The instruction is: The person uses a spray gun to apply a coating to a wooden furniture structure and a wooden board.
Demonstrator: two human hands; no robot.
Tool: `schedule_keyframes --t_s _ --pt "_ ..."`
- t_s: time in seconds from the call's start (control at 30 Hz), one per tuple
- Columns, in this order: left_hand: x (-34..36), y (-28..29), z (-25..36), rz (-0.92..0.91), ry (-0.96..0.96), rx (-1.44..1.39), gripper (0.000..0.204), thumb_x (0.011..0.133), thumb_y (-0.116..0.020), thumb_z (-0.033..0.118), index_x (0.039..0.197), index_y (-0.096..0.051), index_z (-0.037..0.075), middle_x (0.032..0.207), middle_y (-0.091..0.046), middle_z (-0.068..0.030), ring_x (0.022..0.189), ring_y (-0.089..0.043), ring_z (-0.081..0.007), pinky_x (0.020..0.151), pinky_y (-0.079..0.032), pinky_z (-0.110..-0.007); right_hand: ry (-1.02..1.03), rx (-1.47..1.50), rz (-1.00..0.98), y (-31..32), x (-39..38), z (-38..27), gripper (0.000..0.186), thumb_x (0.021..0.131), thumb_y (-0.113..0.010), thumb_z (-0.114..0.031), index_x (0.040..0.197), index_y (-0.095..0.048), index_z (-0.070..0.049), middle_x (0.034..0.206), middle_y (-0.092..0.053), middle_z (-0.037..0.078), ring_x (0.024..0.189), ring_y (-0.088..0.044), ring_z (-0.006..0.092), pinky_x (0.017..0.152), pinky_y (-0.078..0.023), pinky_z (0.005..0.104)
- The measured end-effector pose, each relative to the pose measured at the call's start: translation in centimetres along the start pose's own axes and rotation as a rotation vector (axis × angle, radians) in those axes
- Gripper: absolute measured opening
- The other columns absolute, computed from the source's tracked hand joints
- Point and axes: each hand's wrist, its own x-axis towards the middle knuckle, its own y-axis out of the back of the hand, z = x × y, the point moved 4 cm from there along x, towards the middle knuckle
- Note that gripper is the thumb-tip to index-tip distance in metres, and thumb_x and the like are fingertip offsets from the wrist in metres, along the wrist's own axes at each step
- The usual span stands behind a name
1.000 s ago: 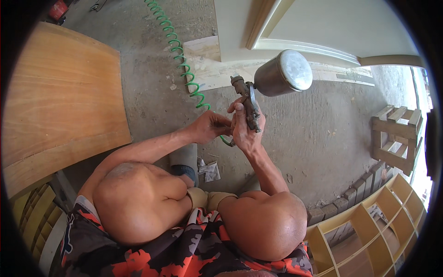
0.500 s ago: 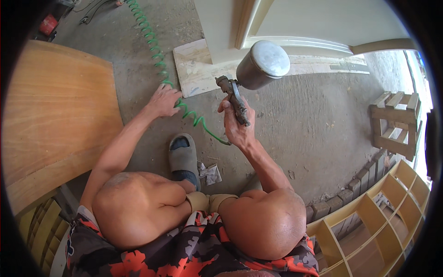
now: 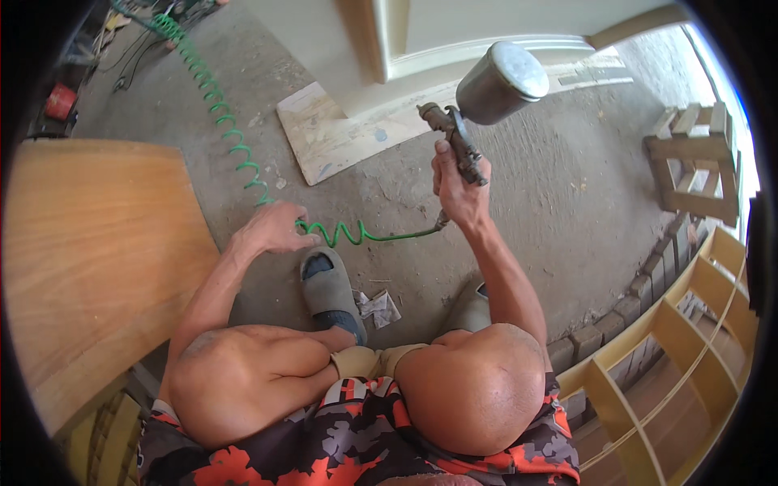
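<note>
On bare concrete floor [image 3: 567, 194], right hand [image 3: 459, 190] clenched around raised spray gun [image 3: 466, 121], left hand [image 3: 271, 231] apparently pinching green coiled hose [image 3: 235, 146] near sandal [image 3: 328, 283]; risks snagging underfoot, jerking gun, spilling cup.

Spray gun [image 3: 470, 121] ahead on the right, coiled hose [image 3: 235, 146] running leftward across the floor [image 3: 559, 194], wooden panel [image 3: 89, 259] at left, shelf unit [image 3: 689, 340] at right
</note>
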Motion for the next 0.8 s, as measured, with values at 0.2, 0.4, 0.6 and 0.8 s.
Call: schedule_keyframes --t_s 0.2,0.4,0.6,0.8 --pt "0.7 1.1 3.4 -0.044 -0.214 0.068 0.074 0.082 -0.086 0.065 0.119 -0.08 0.002 0.095 -0.078 -0.0223 0.089 -0.076 -0.0385 0.08 -0.058 -0.047 -0.042 0.042 0.143 4.4 1.9 -1.5 0.034 0.115 -0.068 -0.032 0.095 -0.065 -0.005 0.068 -0.056 -0.004 0.054 -0.051 0.0051 0.047 -0.042 0.0265" --pt "1.2 0.2 5.7 -0.152 -0.318 -0.019 0.065 0.078 -0.094 0.05 0.122 -0.079 0.006 0.093 -0.076 -0.0206 0.093 -0.074 -0.0414 0.09 -0.059 -0.047 0.023 -0.057 0.168 8.0 4.5 -2.0 0.033 0.114 -0.07 -0.031 0.092 -0.065 -0.006 0.066 -0.053 -0.005 0.054 -0.051 0.0049 0.047 -0.041 0.0264" --pt "1.2 0.0 8.9 -0.102 -0.558 -0.052 0.056 0.083 -0.088 0.029 0.132 -0.074 0.007 0.125 -0.075 -0.0248 0.12 -0.071 -0.0445 0.1 -0.057 -0.049 0.099 -0.073 0.162 13.9 7.6 -0.2 0.032 0.114 -0.07 -0.031 0.094 -0.065 -0.006 0.066 -0.053 -0.006 0.054 -0.048 0.0047 0.048 -0.039 0.0271" --pt "0.9 0.6 13.3 -0.281 -0.359 0.032 0.06 0.089 -0.082 0.034 0.141 -0.065 0.008 0.101 -0.073 -0.0311 0.104 -0.07 -0.0535 0.092 -0.056 -0.059 0.12 0.005 0.169 19.9 11.2 1.6 0.034 0.113 -0.071 -0.033 0.093 -0.065 -0.007 0.066 -0.053 -0.005 0.054 -0.047 0.005 0.048 -0.038 0.0279"
